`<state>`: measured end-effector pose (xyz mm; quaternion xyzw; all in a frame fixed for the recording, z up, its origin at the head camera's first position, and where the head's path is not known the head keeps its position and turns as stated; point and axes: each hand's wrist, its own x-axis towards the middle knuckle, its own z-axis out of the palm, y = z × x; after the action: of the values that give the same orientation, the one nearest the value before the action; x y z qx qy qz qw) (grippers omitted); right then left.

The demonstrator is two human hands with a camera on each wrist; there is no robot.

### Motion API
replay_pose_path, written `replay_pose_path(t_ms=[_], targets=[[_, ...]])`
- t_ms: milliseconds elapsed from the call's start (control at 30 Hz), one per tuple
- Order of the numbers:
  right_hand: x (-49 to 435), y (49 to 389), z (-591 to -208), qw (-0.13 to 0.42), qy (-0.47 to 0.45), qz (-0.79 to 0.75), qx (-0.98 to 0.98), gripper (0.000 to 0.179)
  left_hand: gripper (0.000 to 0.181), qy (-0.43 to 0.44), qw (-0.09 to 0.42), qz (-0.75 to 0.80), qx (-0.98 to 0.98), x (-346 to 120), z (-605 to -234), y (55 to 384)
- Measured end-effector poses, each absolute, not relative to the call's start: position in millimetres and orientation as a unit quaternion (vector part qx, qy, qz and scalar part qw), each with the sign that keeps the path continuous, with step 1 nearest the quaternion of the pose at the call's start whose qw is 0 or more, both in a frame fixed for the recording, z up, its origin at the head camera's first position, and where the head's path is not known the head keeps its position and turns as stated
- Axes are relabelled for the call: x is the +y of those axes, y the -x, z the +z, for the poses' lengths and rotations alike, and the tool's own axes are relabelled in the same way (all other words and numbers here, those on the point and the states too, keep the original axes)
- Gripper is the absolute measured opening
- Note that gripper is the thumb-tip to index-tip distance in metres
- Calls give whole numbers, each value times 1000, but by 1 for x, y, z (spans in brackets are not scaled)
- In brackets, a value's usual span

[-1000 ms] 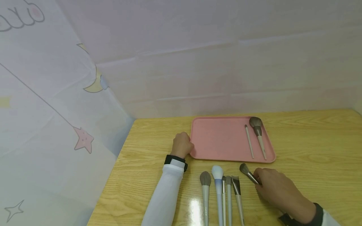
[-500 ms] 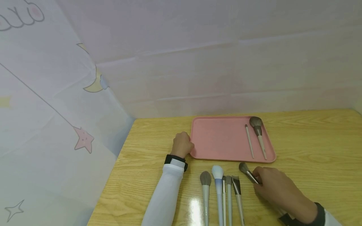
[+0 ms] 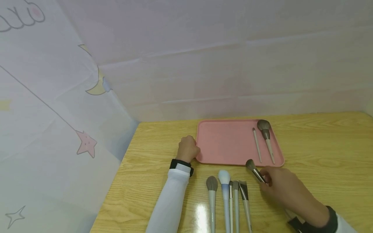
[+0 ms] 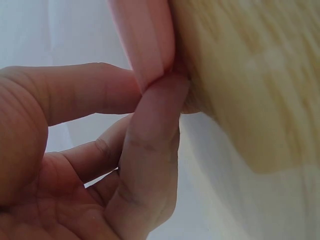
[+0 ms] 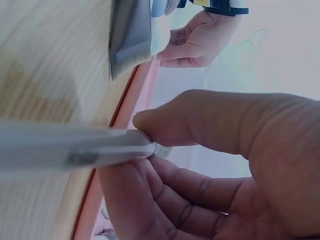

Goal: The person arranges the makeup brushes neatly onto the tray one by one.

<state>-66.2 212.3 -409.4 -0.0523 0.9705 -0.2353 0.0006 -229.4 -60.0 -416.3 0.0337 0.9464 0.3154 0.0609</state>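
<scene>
Left fingers (image 4: 155, 120) pinching a pink tray (image 3: 224, 142), right fingers (image 5: 125, 195) gripping a grey-tipped brush (image 3: 257, 173)

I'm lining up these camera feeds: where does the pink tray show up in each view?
Head: the pink tray lies right of centre, below mid-height.
Left wrist: only an edge of the pink tray, at the top, left of centre.
Right wrist: the pink tray is a slanting strip from upper centre to lower left, partly behind the held makeup brush.
Shared landmark: the left hand, at the tray's edge.
</scene>
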Motion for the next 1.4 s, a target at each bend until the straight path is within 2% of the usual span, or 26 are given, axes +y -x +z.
replay_pose_path(t_ms=[200,567,1067,1400], targets=[[208,72,-410,-31,58,-241,968,25,51,-37,58,324,943,-61,-418,229],[206,87,-406,-32,58,-254,965,21,51,-32,62,322,944,-62,-417,230],[204,125,-397,-40,67,-245,966,16,51,-26,59,322,945,-62,-421,230],[209,154,-396,1,50,-262,964,20,51,-19,68,327,942,-60,-418,227]])
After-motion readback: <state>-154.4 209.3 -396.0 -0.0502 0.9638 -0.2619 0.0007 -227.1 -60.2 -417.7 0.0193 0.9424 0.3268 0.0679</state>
